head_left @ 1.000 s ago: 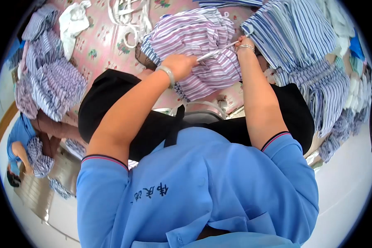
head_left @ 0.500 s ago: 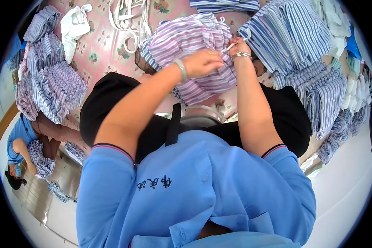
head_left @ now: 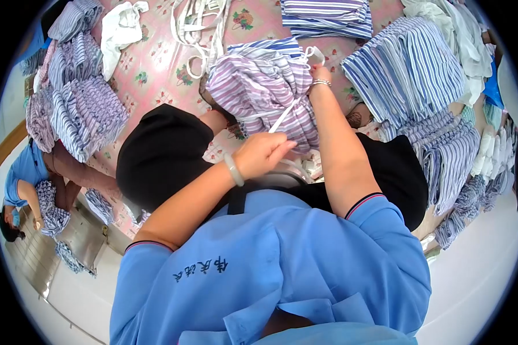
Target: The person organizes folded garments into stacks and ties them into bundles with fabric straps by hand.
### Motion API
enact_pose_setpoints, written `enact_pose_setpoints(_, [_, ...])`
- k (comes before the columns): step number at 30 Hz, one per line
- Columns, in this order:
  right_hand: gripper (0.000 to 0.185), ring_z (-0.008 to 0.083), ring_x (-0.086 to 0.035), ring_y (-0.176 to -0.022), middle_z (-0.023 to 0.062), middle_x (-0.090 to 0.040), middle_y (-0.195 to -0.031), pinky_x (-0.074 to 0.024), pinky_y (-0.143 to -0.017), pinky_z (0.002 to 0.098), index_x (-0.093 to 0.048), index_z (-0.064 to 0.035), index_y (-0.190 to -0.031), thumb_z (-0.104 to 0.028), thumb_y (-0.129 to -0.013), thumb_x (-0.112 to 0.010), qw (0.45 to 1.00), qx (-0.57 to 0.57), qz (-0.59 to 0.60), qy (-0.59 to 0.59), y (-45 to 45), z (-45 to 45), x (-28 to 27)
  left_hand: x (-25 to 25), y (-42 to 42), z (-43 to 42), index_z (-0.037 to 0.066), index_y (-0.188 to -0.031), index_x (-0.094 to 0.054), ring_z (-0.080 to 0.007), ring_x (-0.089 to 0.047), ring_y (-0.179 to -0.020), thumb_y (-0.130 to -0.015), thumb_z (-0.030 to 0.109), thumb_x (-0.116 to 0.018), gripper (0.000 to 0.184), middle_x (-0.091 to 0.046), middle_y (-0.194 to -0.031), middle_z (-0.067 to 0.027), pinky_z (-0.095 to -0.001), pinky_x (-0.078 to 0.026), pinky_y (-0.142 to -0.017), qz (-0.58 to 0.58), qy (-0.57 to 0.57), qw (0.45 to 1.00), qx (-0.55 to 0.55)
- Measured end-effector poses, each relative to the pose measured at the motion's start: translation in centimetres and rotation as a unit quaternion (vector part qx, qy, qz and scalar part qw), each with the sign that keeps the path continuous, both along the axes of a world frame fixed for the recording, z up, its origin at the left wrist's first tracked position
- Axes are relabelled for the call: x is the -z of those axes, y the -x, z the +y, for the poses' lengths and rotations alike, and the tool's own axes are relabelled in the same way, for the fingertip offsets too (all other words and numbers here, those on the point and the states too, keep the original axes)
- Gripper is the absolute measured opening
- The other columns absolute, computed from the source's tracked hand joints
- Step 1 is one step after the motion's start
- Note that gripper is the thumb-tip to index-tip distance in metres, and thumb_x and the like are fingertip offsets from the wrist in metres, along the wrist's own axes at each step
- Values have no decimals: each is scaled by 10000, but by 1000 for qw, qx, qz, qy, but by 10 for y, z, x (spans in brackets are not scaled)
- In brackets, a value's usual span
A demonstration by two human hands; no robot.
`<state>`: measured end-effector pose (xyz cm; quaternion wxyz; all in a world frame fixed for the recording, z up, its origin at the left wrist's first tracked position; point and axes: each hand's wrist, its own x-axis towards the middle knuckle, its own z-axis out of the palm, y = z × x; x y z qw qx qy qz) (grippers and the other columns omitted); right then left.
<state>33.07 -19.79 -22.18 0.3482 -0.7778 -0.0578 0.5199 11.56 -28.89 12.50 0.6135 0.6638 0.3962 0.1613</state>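
A bundle of purple-and-white striped cloth (head_left: 247,86) lies in front of me, gathered at its right part. A white cloth tie (head_left: 281,119) crosses it, pulled taut toward me. My left hand (head_left: 263,155) is closed on the near end of that tie, just off the bundle's near edge. At the far right side of the bundle, my right hand (head_left: 322,75) is closed beside a white loop of the tie and seems to grip it; its fingertips are partly hidden. Blue-striped cloth (head_left: 270,47) shows behind the purple bundle.
Folded blue-striped garments (head_left: 405,63) are stacked to the right, with more at the far edge. White straps (head_left: 201,29) and a white cloth (head_left: 121,34) lie on the flowered pink cover (head_left: 155,69). Striped piles (head_left: 89,115) stand left. A co-worker (head_left: 26,178) handles striped cloth there.
My left hand has drawn back toward my body, stretching the white tie across the bundle. My right hand has shifted slightly to the far left. The bundle now looks more tightly cinched.
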Motion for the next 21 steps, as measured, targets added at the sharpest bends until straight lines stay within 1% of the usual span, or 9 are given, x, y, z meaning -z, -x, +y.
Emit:
enact_pose_setpoints(1, [167,215,-528,-519,91,-571,-678,-437,-493,316,-548,-24,-930,-162,-849,-502,999,-23,-1,-30,3,-3,-29,10,4,-2,-1,-655,-426,-266,-397,-473,-874,189,-537,310,-409,-539,-148,-363,-339,-476,45,2,999,-22])
enact_pose_setpoints(2, [169,221,-524,-514,89,-562,-674,-445,-494,319,-530,-22,-932,-174,-870,-489,983,132,116,-46,12,2,-89,20,7,0,-1,-660,-433,-263,-403,-481,-867,186,-550,302,-411,-538,-150,-357,-345,-482,88,2,995,-45])
enact_pose_setpoints(6, [228,218,-547,-581,105,-558,-688,-476,-534,311,-494,16,-944,-191,-936,-399,956,222,190,-29,25,-24,-160,68,19,-8,14,-852,-487,-359,-526,-606,-837,177,-571,184,-519,-622,-163,-415,-426,-597,189,-156,963,-108])
enact_pose_setpoints(12, [232,136,-518,-539,61,-557,-662,-429,-491,255,-543,5,-850,-180,-921,-422,993,90,-36,-65,54,-47,-190,65,13,-7,21,-925,-511,-397,-577,-737,-874,222,-488,209,-602,-772,-232,-468,-445,-666,354,-18,934,40])
enact_pose_setpoints(14, [236,153,-491,-545,60,-587,-672,-391,-491,292,-592,-19,-890,-206,-892,-448,965,222,-3,-142,57,-52,-181,63,6,-10,26,-870,-536,-387,-582,-730,-891,257,-446,249,-608,-768,-214,-476,-438,-657,317,-60,944,73])
enact_pose_setpoints(16, [238,166,-525,-558,60,-619,-710,-420,-517,302,-626,-63,-845,-195,-894,-435,966,239,-43,-84,43,-52,-164,58,1,-12,28,-821,-552,-385,-581,-731,-900,275,-415,293,-607,-774,-204,-478,-437,-657,329,-34,940,85])
enact_pose_setpoints(18, [251,191,-539,-591,63,-565,-685,-446,-510,334,-598,-31,-685,-122,-860,-442,981,-48,-184,44,25,-51,-120,51,2,-20,28,-810,-553,-388,-578,-719,-898,265,-414,288,-599,-750,-203,-477,-441,-656,255,-39,963,83])
enact_pose_setpoints(19, [235,237,-560,-607,100,-592,-679,-449,-551,381,-615,-13,-627,-105,-797,-482,933,-172,-316,-17,29,-53,-116,48,0,-21,23,-802,-546,-394,-571,-710,-895,258,-417,283,-589,-726,-205,-478,-440,-655,236,-46,968,64])
enact_pose_setpoints(21, [233,247,-575,-613,126,-605,-682,-448,-570,380,-626,-2,-653,-136,-788,-492,967,-72,-245,9,41,-46,-104,43,-1,-21,20,-796,-540,-397,-568,-705,-893,248,-419,276,-585,-718,-206,-481,-435,-651,247,-39,966,65])
